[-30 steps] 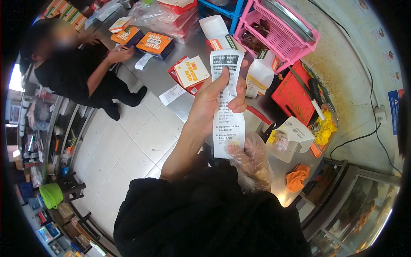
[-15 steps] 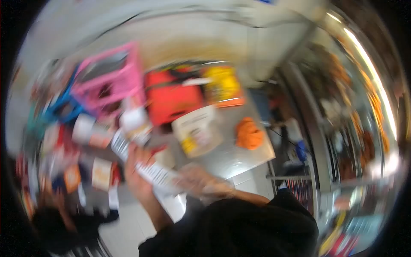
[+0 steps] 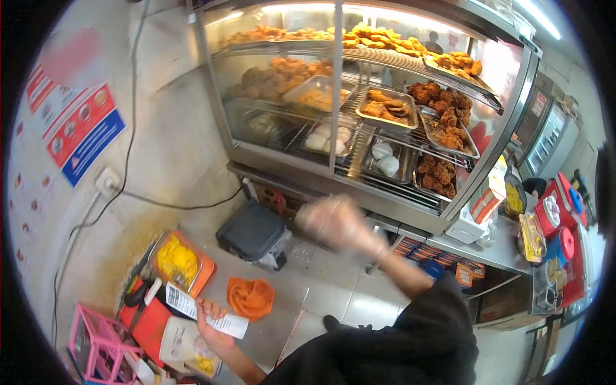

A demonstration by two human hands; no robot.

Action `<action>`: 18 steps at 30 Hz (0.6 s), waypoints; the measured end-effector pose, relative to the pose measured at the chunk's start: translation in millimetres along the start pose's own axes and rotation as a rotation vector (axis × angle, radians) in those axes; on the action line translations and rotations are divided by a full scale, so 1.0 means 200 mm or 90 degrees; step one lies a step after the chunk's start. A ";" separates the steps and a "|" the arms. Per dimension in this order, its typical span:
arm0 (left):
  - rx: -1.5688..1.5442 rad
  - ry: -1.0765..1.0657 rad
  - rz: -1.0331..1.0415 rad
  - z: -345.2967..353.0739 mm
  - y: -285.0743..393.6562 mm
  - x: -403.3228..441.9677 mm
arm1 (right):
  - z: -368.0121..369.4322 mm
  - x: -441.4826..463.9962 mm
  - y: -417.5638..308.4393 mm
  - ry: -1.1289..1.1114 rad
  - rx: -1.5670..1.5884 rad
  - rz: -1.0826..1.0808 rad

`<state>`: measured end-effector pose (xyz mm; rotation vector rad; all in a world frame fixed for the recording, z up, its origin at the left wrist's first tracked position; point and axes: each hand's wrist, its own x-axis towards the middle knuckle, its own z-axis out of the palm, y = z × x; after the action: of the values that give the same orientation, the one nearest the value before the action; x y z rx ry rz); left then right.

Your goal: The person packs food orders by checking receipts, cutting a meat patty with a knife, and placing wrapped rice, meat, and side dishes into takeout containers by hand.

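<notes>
A long printed receipt (image 3: pixel 228 323) is gripped in my left hand (image 3: pixel 213 324), its fingers closed over the paper above the metal table. My right hand (image 3: pixel 337 223), in a clear plastic glove, is stretched out in front of the glass food cabinet (image 3: pixel 333 170); motion blur hides how its fingers are set. Fried chicken pieces (image 3: pixel 440 96), a tray of fried food (image 3: pixel 387 108) and white round items (image 3: pixel 387 159) sit on the cabinet's racks. An orange cloth (image 3: pixel 250 298) lies on the table by the receipt.
A tray of yellow food (image 3: pixel 177 262), a red board (image 3: pixel 146 324), a printed pouch (image 3: pixel 181 340) and a pink basket (image 3: pixel 102 346) crowd the table's left side. Below the cabinet stands a dark-lidded bin (image 3: pixel 251 231). A cable (image 3: pixel 186 206) runs along the wall.
My view has swung right to the food cabinet. My right hand has left the receipt and moved out toward the cabinet, while my left hand keeps hold of the paper.
</notes>
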<state>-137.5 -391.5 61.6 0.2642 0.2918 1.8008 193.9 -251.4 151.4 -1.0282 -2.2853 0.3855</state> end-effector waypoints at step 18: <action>0.143 0.176 0.031 0.00 -0.34 0.34 | -1.37 0.50 1.78 0.052 -0.500 0.333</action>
<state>-91.2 -309.6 40.3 0.1801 0.6909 1.8544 519.0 63.2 234.3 -1.9906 -2.0826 -0.3997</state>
